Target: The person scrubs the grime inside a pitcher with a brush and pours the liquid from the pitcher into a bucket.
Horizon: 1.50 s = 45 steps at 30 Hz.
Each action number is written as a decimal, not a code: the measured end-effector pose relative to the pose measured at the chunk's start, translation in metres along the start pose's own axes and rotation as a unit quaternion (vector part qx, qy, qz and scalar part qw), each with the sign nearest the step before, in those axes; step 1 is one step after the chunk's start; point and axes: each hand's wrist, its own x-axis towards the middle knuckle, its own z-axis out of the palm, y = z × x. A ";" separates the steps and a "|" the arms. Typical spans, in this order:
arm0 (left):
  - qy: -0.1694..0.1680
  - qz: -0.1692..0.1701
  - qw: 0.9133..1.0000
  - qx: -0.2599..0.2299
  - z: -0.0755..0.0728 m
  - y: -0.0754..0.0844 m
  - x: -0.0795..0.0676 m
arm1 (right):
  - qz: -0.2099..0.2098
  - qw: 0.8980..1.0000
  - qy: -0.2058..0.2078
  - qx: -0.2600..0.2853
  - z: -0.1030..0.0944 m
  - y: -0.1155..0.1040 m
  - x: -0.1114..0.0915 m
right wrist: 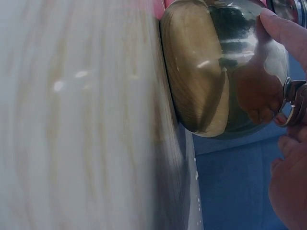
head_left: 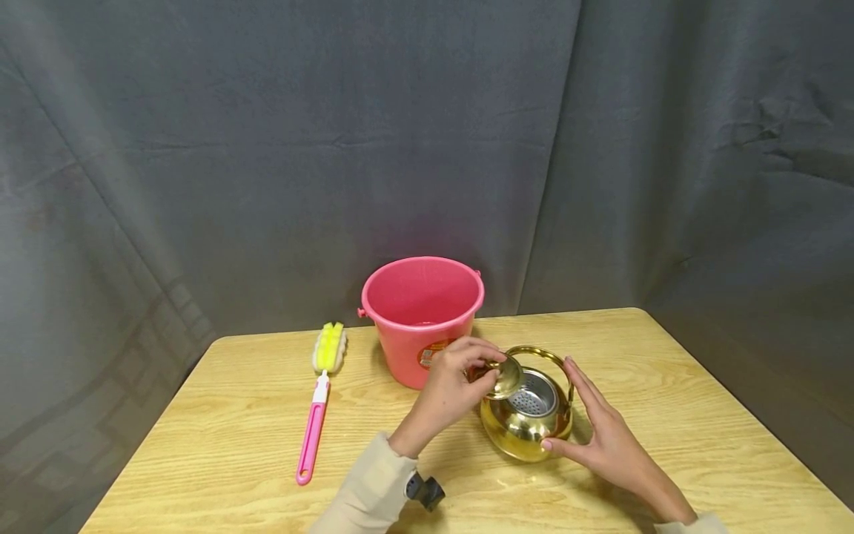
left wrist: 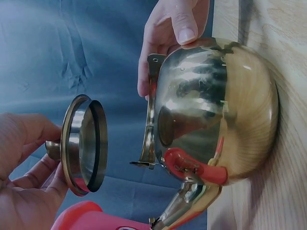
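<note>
A shiny gold teapot [head_left: 517,436] stands on the wooden table, its mouth uncovered and a perforated metal strainer [head_left: 536,394] inside. My left hand [head_left: 448,386] pinches the knob of the gold lid [head_left: 510,378], holding it tilted above the pot's left side. In the left wrist view a gap separates the lid [left wrist: 72,143] from the mouth, and the spout [left wrist: 184,203] points toward the bucket side. My right hand [head_left: 603,437] holds the teapot's right side, thumb on the body and fingers at the arched handle [head_left: 539,351].
Behind the teapot stands a pink bucket [head_left: 400,348], near the back edge. To its left lies a bottle brush [head_left: 312,437] with a pink handle and a yellow and white sponge head. A grey curtain [head_left: 287,148] hangs behind the table [head_left: 220,415].
</note>
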 end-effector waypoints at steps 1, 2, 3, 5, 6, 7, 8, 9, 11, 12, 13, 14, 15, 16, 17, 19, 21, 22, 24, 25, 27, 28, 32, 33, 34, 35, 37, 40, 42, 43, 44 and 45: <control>0.002 -0.001 1.000 -0.002 -0.001 0.000 0.000 | 0.002 1.000 0.000 0.000 0.000 0.000 0.000; 0.004 -0.004 1.000 -0.005 -0.002 0.000 -0.001 | 0.004 1.000 -0.001 0.000 0.000 0.000 0.000; 0.005 -0.006 1.000 -0.008 -0.002 0.000 -0.001 | 0.006 1.000 -0.001 0.001 0.000 0.000 0.000; 0.007 -0.011 1.000 -0.012 -0.004 0.000 -0.002 | 0.006 1.000 -0.002 0.002 0.000 -0.001 0.000; 0.008 -0.014 1.000 -0.012 -0.004 0.000 -0.003 | 0.007 1.000 -0.001 0.002 0.001 -0.001 0.000; 0.008 -0.015 1.000 -0.013 -0.005 0.001 -0.003 | 0.006 1.000 -0.001 0.002 0.001 -0.002 0.000; 0.008 -0.016 1.000 -0.015 -0.006 0.002 -0.004 | 0.003 1.000 -0.001 0.003 0.001 -0.002 0.000; 0.009 -0.017 1.000 -0.018 -0.008 0.004 -0.004 | 0.001 1.000 0.000 0.004 0.001 -0.002 -0.001; 0.013 -0.018 1.000 -0.022 -0.012 0.011 -0.005 | -0.001 1.000 0.002 0.003 0.002 -0.002 -0.001; 0.014 -0.018 0.999 -0.024 -0.014 0.016 -0.005 | -0.002 1.000 0.002 0.003 0.002 -0.002 -0.001; 0.016 -0.019 0.999 -0.026 -0.016 0.020 -0.005 | -0.002 1.000 0.003 0.003 0.002 -0.002 -0.001; 0.018 -0.019 0.999 -0.028 -0.019 0.024 -0.005 | -0.002 1.000 0.004 0.002 0.002 -0.002 -0.001; 0.020 -0.020 0.999 -0.028 -0.021 0.028 -0.005 | -0.001 1.000 0.005 0.001 0.002 -0.002 -0.001; 0.022 -0.020 0.999 -0.026 -0.023 0.031 -0.005 | 0.000 1.000 0.005 0.001 0.002 -0.001 -0.001; 0.024 -0.020 0.999 -0.025 -0.025 0.033 -0.005 | 0.000 1.000 0.005 0.000 0.002 -0.001 -0.001; 0.027 -0.022 0.999 -0.024 -0.027 0.034 -0.006 | -0.001 1.000 0.005 -0.001 0.002 0.000 -0.001; 0.030 -0.025 0.999 -0.025 -0.029 0.033 -0.008 | -0.002 1.000 0.006 -0.003 0.002 0.001 -0.001; 0.030 -0.028 0.999 -0.026 -0.030 0.033 -0.009 | -0.003 1.000 0.006 -0.004 0.001 0.001 -0.001; 0.029 -0.034 0.999 -0.027 -0.031 0.032 -0.010 | -0.004 1.000 0.008 -0.005 0.001 0.001 -0.001; 0.028 -0.038 0.998 -0.029 -0.032 0.032 -0.010 | -0.004 1.000 0.008 -0.004 0.001 0.001 -0.001; 0.027 -0.043 0.998 -0.025 -0.034 0.032 -0.012 | -0.005 1.000 0.007 -0.005 0.001 0.001 -0.001; 0.026 -0.046 0.998 -0.021 -0.035 0.032 -0.012 | -0.005 1.000 0.007 -0.005 0.001 0.001 -0.001; 0.028 -0.051 0.998 -0.014 -0.038 0.032 -0.013 | -0.007 1.000 0.006 -0.008 0.001 0.001 -0.001; 0.029 -0.051 0.998 -0.013 -0.038 0.033 -0.013 | -0.007 1.000 0.007 -0.008 0.001 0.001 -0.001; 0.030 -0.051 0.998 -0.013 -0.038 0.032 -0.014 | -0.007 1.000 0.008 -0.009 0.001 0.001 -0.001; 0.032 -0.051 0.998 -0.014 -0.038 0.032 -0.014 | -0.008 1.000 0.008 -0.009 0.000 0.000 -0.001; 0.032 -0.051 0.998 -0.014 -0.039 0.031 -0.014 | -0.008 1.000 0.008 -0.009 0.000 0.000 -0.001; 0.035 -0.051 0.998 -0.012 -0.040 0.030 -0.015 | -0.008 1.000 0.008 -0.009 0.001 0.001 -0.001; 0.037 -0.053 0.998 -0.009 -0.041 0.030 -0.016 | -0.009 1.000 0.009 -0.010 0.000 0.001 -0.001; 0.040 -0.054 0.998 -0.006 -0.042 0.029 -0.017 | -0.009 1.000 0.009 -0.011 0.000 0.001 -0.001; 0.042 -0.056 0.998 -0.003 -0.042 0.029 -0.017 | -0.008 1.000 0.009 -0.011 0.000 0.001 -0.001; 0.044 -0.058 0.997 -0.001 -0.043 0.029 -0.018 | -0.008 1.000 0.010 -0.012 0.000 0.001 -0.001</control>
